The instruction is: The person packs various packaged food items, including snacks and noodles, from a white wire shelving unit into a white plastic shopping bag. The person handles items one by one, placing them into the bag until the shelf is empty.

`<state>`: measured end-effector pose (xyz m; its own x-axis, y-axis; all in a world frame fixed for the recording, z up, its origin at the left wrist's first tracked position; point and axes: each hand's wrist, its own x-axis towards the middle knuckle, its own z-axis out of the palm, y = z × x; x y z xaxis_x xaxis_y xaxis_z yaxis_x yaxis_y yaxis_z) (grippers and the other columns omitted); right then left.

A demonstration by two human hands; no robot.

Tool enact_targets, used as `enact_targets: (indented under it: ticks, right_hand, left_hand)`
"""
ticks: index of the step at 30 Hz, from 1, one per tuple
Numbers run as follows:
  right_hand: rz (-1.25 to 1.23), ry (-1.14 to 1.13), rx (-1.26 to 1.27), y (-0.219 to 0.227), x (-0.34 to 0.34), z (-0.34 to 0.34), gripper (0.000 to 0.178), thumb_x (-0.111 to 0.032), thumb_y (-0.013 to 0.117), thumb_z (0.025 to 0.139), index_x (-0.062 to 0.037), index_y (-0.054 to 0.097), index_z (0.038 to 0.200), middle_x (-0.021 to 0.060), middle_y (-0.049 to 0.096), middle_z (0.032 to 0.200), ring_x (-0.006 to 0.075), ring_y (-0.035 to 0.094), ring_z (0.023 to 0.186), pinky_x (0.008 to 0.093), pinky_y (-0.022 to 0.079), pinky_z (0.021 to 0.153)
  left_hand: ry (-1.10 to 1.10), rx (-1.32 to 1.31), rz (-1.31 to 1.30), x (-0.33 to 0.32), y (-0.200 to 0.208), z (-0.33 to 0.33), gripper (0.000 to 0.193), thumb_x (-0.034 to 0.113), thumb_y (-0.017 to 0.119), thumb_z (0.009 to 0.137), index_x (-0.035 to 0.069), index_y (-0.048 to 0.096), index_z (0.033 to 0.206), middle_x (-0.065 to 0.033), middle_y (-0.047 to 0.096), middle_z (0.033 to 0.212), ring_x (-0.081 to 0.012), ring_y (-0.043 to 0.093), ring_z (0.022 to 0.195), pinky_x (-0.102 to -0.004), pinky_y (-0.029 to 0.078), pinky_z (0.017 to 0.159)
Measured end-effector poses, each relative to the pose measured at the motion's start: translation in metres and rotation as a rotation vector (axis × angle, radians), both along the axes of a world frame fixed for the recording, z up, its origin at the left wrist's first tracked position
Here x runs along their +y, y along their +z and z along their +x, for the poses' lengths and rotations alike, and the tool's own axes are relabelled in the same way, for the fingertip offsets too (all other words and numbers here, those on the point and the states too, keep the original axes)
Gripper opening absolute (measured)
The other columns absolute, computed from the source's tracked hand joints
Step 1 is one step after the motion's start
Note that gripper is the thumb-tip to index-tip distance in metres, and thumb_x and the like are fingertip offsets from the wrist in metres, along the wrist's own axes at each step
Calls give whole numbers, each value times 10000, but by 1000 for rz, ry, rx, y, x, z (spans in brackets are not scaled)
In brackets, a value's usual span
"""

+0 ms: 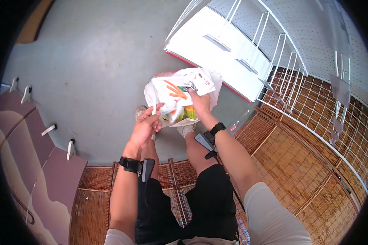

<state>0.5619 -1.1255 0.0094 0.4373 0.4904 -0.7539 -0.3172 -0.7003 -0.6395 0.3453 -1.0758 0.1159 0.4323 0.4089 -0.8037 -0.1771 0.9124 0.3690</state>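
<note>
A white plastic bag (150,94) sits low in front of me, its mouth spread around several packages. At its top lies a white packet (182,83) with orange sticks pictured on it. My right hand (201,103) is closed on the packet's right side, thumb on top and other fingers mostly hidden. On the bag's left, my left hand (146,125) pinches a thin white strip (154,108) that looks like the bag's handle. Below the packet, between my hands, a yellow and green package (189,112) shows inside the bag.
A white display rack (216,38) with a red lower edge and wire hooks stands ahead to the right. Woven brown panels (302,163) cover the right side and run beneath my legs. Mauve panels (49,179) with white-footed brackets (70,149) lie at left, beside grey floor (98,81).
</note>
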Motion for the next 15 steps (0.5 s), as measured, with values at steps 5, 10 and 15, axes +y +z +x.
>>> enact_targets:
  ticks: [5, 10, 15]
  right_hand:
    - [-18, -168, 33, 9, -2, -70, 387, -96, 619, 858, 23, 493, 1204, 174, 617, 1025, 274, 659, 822, 387, 576, 557]
    - [-225, 775, -595, -9, -28, -55, 295, -60, 635, 764, 60, 577, 1027, 273, 610, 931, 364, 611, 886, 473, 466, 768]
    - [40, 765, -926, -35, -32, -76, 249, -28, 624, 705, 33, 597, 946, 221, 570, 929, 416, 542, 880, 476, 454, 789]
  left_hand:
    - [187, -13, 39, 6, -3, -5, 361, 120, 455, 947, 10, 487, 1289, 44, 352, 601, -98, 413, 599, -247, 408, 682]
    - [56, -31, -10, 2, -6, -30, 416, 136, 461, 947, 24, 438, 1346, 23, 417, 648, -107, 472, 681, -255, 413, 721]
    - [79, -25, 37, -1, -9, -19, 466, 143, 512, 935, 36, 404, 1375, -10, 546, 766, -113, 508, 723, -260, 424, 750]
